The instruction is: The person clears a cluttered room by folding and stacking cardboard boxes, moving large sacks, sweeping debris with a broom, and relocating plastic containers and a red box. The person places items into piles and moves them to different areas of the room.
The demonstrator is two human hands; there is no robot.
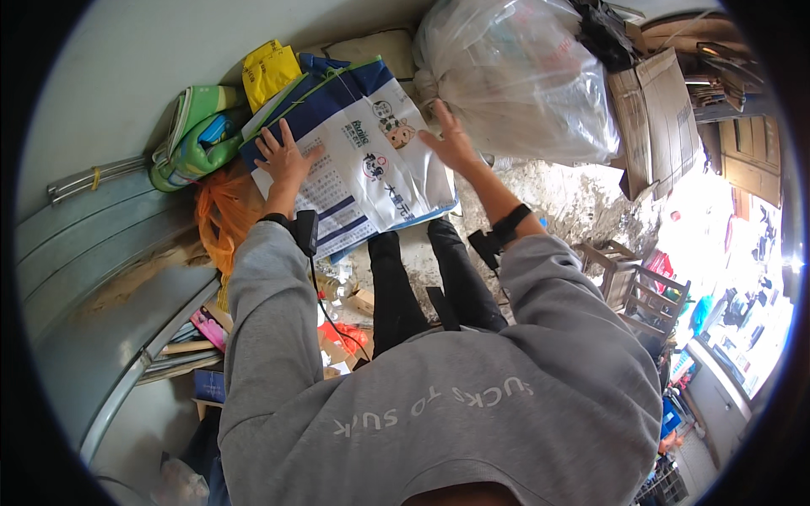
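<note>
In front of my legs lies a large flattened white and dark blue printed bag [350, 169] with a cartoon animal face on it. My left hand [287, 162] rests on its left part, fingers spread, palm down. Beside the bag's right edge is my right hand [451, 139], its fingers stretched out and apart; whether it touches the bag I cannot tell. Both hands hold nothing. A yellow bag [270, 72] and a green patterned bag [202, 135] lie just past the left side of the printed bag.
A big clear plastic sack [523, 80] bulges beyond my right hand, beside a cardboard box [654, 118]. An orange plastic bag [224, 215] hangs at left near metal tubes [97, 180]. A wooden chair [650, 295] stands at right. Scraps lie on the floor near my feet.
</note>
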